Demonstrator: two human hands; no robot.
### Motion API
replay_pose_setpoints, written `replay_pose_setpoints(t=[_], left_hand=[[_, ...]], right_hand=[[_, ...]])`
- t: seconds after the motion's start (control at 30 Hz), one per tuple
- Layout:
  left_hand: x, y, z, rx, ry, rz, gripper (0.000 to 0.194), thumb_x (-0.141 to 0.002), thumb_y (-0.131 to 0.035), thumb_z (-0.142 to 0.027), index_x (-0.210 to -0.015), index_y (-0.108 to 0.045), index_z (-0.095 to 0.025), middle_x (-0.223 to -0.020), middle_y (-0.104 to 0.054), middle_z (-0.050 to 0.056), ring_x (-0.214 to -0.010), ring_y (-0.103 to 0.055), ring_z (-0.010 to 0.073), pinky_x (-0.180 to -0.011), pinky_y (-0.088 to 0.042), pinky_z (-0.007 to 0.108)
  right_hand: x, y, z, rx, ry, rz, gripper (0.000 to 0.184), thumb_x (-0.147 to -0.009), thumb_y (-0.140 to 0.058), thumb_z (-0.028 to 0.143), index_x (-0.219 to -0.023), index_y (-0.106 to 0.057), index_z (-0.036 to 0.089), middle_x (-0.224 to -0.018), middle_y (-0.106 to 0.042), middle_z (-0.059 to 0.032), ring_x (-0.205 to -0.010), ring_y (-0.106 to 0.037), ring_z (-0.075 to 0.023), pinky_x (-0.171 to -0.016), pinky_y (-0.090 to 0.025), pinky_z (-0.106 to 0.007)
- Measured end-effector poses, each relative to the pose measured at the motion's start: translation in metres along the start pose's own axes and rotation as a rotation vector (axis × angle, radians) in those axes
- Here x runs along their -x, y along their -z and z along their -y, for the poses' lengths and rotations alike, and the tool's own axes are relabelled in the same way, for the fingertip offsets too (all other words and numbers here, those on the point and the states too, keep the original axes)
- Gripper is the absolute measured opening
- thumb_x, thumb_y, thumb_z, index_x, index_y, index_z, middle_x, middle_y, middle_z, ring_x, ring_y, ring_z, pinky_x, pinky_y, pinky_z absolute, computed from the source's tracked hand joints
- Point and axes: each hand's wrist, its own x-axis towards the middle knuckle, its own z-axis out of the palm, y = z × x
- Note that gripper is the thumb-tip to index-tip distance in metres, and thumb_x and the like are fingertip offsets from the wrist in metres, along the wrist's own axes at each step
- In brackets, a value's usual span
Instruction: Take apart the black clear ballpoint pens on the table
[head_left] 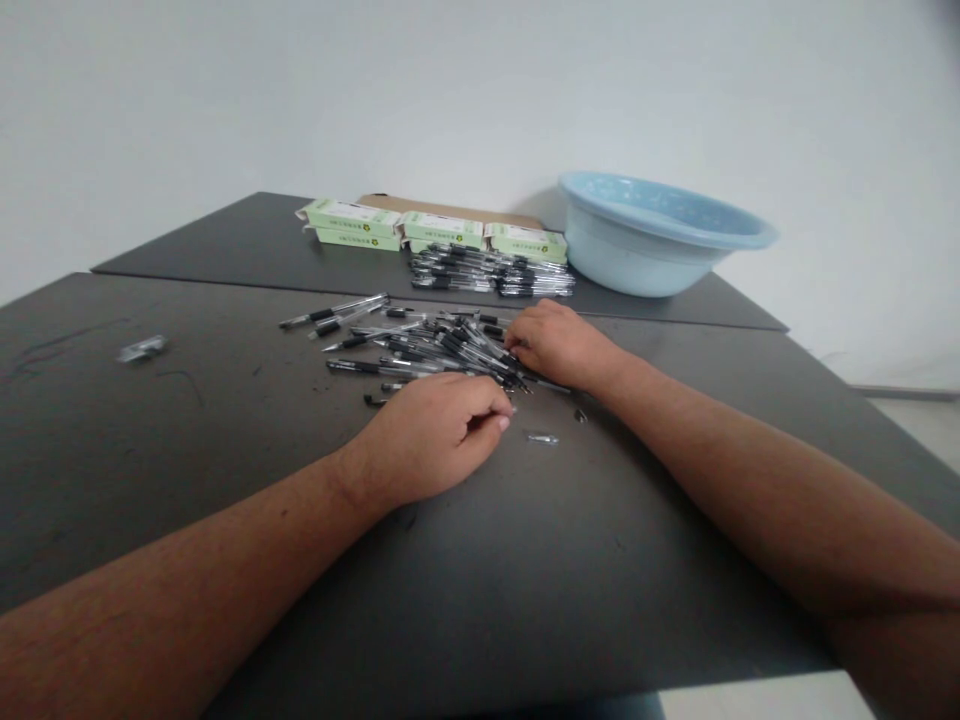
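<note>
A loose pile of clear-barrelled pens with black grips [427, 350] lies across the middle of the table. In front of the pile, my left hand [439, 435] is closed, thumb and forefinger pinched together; a tiny pale bit shows at their tips, too small to name. My right hand [559, 345] rests at the pile's right edge with its fingers curled down against the pens, and whatever they grip is hidden. One pen [551, 384] sticks out beneath that hand. Close by lie a small clear plastic piece [541, 438] and a little dark piece [580, 415].
Behind the pile, stacked pens [454, 270] form neat bundles before green-and-white boxes [442, 230]. A light blue basin [637, 250] stands back right, near the wall. Crumpled clear plastic [142, 348] lies at left. A seam crosses the dark table [510, 600].
</note>
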Motion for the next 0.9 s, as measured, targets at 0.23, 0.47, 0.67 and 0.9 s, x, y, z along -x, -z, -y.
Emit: replay_pose_setpoints(t=[0.23,0.47,0.67,0.9], left_hand=[[0.0,-0.001,0.0,-0.001,0.013,0.004,0.013,-0.093,-0.058,-0.02,-0.094,-0.071,-0.02,-0.091,-0.077,0.002,-0.083,-0.07,0.0174,-0.075,-0.049,0.029],[0.0,0.0,0.001,0.015,0.025,-0.003,0.014,-0.092,-0.059,-0.021,-0.096,-0.072,-0.02,-0.09,-0.076,0.001,-0.082,-0.07,0.017,-0.072,-0.048,0.029],[0.001,0.002,-0.004,0.06,0.096,-0.084,0.014,-0.092,-0.06,-0.022,-0.099,-0.072,-0.019,-0.087,-0.075,0.0,-0.081,-0.07,0.0158,-0.074,-0.049,0.028],[0.003,-0.002,-0.006,0.157,0.062,-0.049,0.02,-0.094,-0.059,-0.026,-0.109,-0.071,-0.019,-0.098,-0.077,0.002,-0.088,-0.072,0.0155,-0.078,-0.053,0.027]], right_hand=[[0.004,0.014,0.005,-0.104,-0.165,-0.173,0.02,-0.081,-0.06,0.012,-0.097,-0.071,0.018,-0.095,-0.073,-0.0078,-0.087,-0.063,-0.0227,-0.08,-0.045,-0.033],[0.024,0.054,0.015,-0.252,-0.247,-0.312,0.03,-0.08,-0.058,0.011,-0.104,-0.076,0.017,-0.096,-0.075,-0.0055,-0.08,-0.066,-0.0194,-0.077,-0.048,-0.032],[0.061,0.073,0.047,-0.376,-0.314,-0.234,0.022,-0.081,-0.063,0.017,-0.098,-0.075,0.02,-0.082,-0.074,-0.0014,-0.069,-0.064,-0.0168,-0.066,-0.048,-0.03],[0.088,0.055,0.078,-0.494,-0.29,-0.146,0.018,-0.084,-0.063,0.02,-0.098,-0.072,0.024,-0.087,-0.073,-0.0003,-0.074,-0.065,-0.0169,-0.068,-0.049,-0.029]])
